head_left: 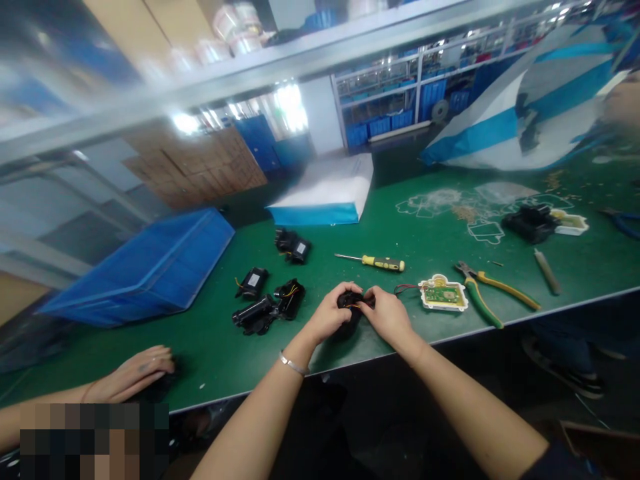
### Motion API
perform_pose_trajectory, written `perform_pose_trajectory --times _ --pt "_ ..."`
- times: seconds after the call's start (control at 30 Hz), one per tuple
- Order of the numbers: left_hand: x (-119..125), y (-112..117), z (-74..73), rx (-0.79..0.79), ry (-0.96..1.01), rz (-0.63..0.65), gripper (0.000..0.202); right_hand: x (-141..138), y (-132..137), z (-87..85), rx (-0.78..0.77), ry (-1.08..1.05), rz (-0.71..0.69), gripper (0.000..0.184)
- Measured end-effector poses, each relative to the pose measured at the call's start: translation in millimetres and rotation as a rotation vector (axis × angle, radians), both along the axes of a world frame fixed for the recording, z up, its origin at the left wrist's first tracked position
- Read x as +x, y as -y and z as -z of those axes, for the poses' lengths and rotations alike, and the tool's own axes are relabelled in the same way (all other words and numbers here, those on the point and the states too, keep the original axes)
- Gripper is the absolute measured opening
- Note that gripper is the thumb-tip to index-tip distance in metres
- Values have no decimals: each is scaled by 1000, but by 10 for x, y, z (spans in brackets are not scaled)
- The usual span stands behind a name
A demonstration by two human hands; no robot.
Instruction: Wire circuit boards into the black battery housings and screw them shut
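Note:
A black plastic housing [347,328] with a thin orange wire across it is held at the front edge of the bench. My left hand [327,319] is closed around its left side. With thumb and forefinger, my right hand [391,319] pinches dark wires at the housing's right edge; the fingertips partly hide them. Just right of that hand lies a white case with a green circuit board [443,294], its red and black wires [406,288] running toward my right hand. A yellow-and-black screwdriver [383,263] lies behind my hands.
Several black housings [256,313] lie to the left, near a blue bin [150,267]. Pliers [480,287], a tube [547,272] and another black unit [530,223] lie right. A white-and-blue package [320,193] stands behind. A co-worker's hand [133,373] rests at left; another person's blurred hand [623,103] shows at right.

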State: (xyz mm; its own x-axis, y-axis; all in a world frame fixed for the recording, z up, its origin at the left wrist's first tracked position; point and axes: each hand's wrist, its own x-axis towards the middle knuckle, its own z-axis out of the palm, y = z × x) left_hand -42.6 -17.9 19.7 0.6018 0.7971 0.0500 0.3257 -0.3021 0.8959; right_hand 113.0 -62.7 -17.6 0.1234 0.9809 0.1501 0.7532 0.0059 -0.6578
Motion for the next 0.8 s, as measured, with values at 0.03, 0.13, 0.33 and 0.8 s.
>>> perform_pose_trajectory --times 0.03,0.13,0.33,0.8 --pt "14 3 11 38 -7 -1 45 3 28 -5 4 25 10 14" --pt "53 7 57 136 -49 -12 29 -5 124 -20 24 102 29 15" --pt "98 -1 148 204 -63 -76 19 -23 209 -13 88 199 -51 22" --pt "109 -31 48 161 -40 -69 16 103 239 47 136 123 -193 22"
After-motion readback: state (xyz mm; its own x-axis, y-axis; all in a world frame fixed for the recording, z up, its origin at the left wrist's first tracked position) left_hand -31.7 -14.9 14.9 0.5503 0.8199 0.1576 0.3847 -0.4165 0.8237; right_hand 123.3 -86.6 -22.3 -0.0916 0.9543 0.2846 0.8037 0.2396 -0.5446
